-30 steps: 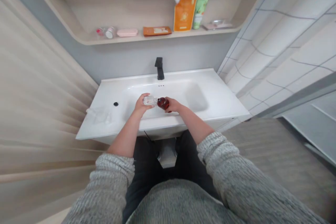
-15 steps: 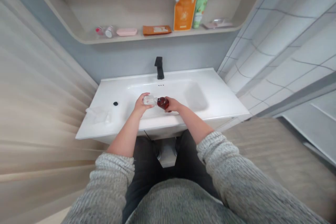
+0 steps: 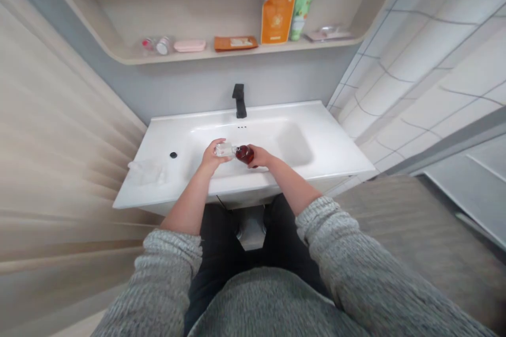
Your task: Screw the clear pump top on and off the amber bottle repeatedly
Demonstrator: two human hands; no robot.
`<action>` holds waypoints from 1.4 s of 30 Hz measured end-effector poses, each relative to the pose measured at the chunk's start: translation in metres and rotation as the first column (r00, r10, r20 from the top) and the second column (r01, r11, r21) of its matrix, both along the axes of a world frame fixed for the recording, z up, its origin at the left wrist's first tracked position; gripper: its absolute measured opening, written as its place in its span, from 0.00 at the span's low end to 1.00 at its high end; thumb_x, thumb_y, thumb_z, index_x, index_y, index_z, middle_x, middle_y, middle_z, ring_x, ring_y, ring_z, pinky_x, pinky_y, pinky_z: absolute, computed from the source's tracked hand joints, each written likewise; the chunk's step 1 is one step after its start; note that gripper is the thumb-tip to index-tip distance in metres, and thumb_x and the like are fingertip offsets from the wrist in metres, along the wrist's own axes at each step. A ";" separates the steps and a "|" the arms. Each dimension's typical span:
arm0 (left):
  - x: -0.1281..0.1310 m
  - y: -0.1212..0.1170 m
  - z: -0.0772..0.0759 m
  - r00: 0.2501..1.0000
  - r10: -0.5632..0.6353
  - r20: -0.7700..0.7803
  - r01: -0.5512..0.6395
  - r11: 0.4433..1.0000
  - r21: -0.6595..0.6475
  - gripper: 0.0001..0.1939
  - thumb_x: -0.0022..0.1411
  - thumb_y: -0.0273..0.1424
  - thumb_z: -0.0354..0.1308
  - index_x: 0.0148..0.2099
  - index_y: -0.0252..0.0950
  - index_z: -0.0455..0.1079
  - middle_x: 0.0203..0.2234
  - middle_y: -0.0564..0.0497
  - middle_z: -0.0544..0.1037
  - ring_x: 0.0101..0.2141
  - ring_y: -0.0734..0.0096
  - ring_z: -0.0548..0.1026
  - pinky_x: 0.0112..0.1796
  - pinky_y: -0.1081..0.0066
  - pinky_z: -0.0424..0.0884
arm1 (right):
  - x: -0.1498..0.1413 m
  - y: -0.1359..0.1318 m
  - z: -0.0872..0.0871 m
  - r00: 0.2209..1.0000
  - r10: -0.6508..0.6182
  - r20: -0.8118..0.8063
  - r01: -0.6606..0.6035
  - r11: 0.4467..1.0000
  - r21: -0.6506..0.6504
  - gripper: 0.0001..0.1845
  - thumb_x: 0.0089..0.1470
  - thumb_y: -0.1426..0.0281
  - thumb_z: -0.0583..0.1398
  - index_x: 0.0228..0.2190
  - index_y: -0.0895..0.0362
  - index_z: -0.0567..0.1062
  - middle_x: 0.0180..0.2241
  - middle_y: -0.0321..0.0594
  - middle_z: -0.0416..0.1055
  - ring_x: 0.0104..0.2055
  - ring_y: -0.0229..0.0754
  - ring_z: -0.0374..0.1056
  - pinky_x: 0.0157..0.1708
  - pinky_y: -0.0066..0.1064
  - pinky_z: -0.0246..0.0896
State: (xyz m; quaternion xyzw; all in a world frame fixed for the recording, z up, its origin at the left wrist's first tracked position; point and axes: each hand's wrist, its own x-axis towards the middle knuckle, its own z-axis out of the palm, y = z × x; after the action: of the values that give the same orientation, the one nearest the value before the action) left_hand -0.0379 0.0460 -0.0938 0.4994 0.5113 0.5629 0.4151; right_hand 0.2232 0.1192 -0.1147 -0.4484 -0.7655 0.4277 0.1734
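Note:
Over the sink basin (image 3: 294,142), my left hand (image 3: 211,157) is closed around a small clear bottle (image 3: 224,150), tipped on its side with its neck to the right. My right hand (image 3: 261,157) grips a dark reddish-brown bottle (image 3: 245,155), tilted so that its mouth meets the neck of the clear one. Whether liquid runs between them is too small to tell. On the counter left of the basin lies a small round black cap (image 3: 173,155). Farther left rests a crumpled clear plastic bag (image 3: 146,172).
A black faucet (image 3: 239,101) rises behind the basin. Above it, a shelf (image 3: 190,58) carries an orange pouch (image 3: 278,16), a green tube (image 3: 302,13), an orange flat packet (image 3: 236,43), a pink case (image 3: 190,46) and small bottles (image 3: 162,45). A beige curtain (image 3: 59,131) hangs at the left.
Both hands and the two bottles keep nearly the same place and tilt. The whole view has shifted very slightly.

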 end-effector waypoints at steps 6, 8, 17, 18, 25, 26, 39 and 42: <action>0.000 0.000 -0.002 1.000 0.005 0.010 -0.005 1.000 0.013 0.45 0.29 0.30 0.82 0.56 0.40 0.80 0.47 0.49 0.80 0.49 0.53 0.79 0.55 0.54 0.77 | 0.000 -0.001 0.001 1.000 0.000 -0.006 0.000 1.000 -0.007 0.43 0.34 0.76 0.78 0.55 0.54 0.77 0.46 0.40 0.85 0.45 0.52 0.81 0.46 0.39 0.81; 0.000 0.001 -0.003 1.000 0.008 0.010 -0.009 1.000 0.015 0.45 0.29 0.30 0.82 0.56 0.40 0.81 0.48 0.48 0.80 0.50 0.52 0.79 0.56 0.53 0.77 | 0.000 -0.001 0.001 1.000 0.002 0.000 -0.002 1.000 0.006 0.43 0.34 0.76 0.78 0.55 0.54 0.77 0.46 0.40 0.85 0.45 0.51 0.81 0.47 0.38 0.80; -0.002 0.001 -0.004 1.000 -0.018 0.005 0.018 1.000 0.026 0.45 0.30 0.30 0.82 0.56 0.41 0.82 0.51 0.47 0.79 0.52 0.50 0.78 0.55 0.51 0.79 | 0.000 -0.002 0.003 1.000 -0.003 0.010 0.003 1.000 0.022 0.44 0.33 0.76 0.79 0.55 0.54 0.78 0.46 0.40 0.85 0.45 0.52 0.81 0.47 0.38 0.80; -0.002 0.001 -0.005 1.000 -0.022 0.017 0.021 0.999 0.026 0.44 0.30 0.30 0.82 0.57 0.41 0.82 0.51 0.47 0.79 0.53 0.50 0.78 0.55 0.51 0.80 | 0.000 -0.002 0.003 1.000 -0.007 0.009 0.006 1.000 0.021 0.44 0.32 0.76 0.80 0.54 0.54 0.78 0.46 0.40 0.85 0.45 0.52 0.81 0.47 0.38 0.80; -0.004 0.003 -0.009 1.000 -0.024 0.012 0.024 0.999 0.030 0.44 0.31 0.30 0.81 0.56 0.42 0.82 0.56 0.45 0.78 0.56 0.47 0.77 0.54 0.51 0.80 | -0.001 -0.001 0.002 1.000 -0.006 0.006 0.006 1.000 0.002 0.44 0.33 0.76 0.79 0.54 0.54 0.78 0.46 0.41 0.85 0.43 0.51 0.81 0.44 0.37 0.80; -0.004 0.004 -0.009 1.000 -0.024 0.011 0.024 0.999 0.033 0.43 0.31 0.30 0.81 0.56 0.42 0.82 0.56 0.44 0.78 0.56 0.47 0.77 0.54 0.51 0.80 | -0.001 -0.002 0.002 1.000 -0.007 0.008 0.007 1.000 0.002 0.44 0.33 0.76 0.79 0.54 0.54 0.78 0.47 0.41 0.85 0.43 0.51 0.81 0.44 0.37 0.80; -0.005 0.006 -0.013 1.000 -0.023 0.012 0.022 0.998 0.057 0.42 0.31 0.30 0.82 0.55 0.43 0.83 0.58 0.44 0.78 0.61 0.43 0.75 0.55 0.49 0.80 | -0.001 -0.003 0.003 1.000 -0.014 0.018 0.014 1.000 -0.002 0.45 0.32 0.77 0.79 0.55 0.54 0.78 0.48 0.42 0.84 0.46 0.52 0.81 0.47 0.39 0.80; -0.005 0.006 -0.014 1.000 -0.015 0.017 0.014 0.998 0.059 0.43 0.31 0.30 0.82 0.55 0.43 0.83 0.57 0.44 0.79 0.60 0.44 0.76 0.56 0.49 0.79 | -0.002 -0.002 0.003 1.000 -0.014 0.021 0.014 1.000 0.002 0.45 0.33 0.77 0.79 0.55 0.55 0.79 0.46 0.41 0.84 0.46 0.53 0.81 0.48 0.40 0.80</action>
State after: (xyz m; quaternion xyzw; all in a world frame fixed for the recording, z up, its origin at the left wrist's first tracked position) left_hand -0.0433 0.0519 -0.1074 0.5103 0.4874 0.5788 0.4087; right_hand 0.2217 0.1169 -0.1120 -0.4583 -0.7644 0.4210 0.1685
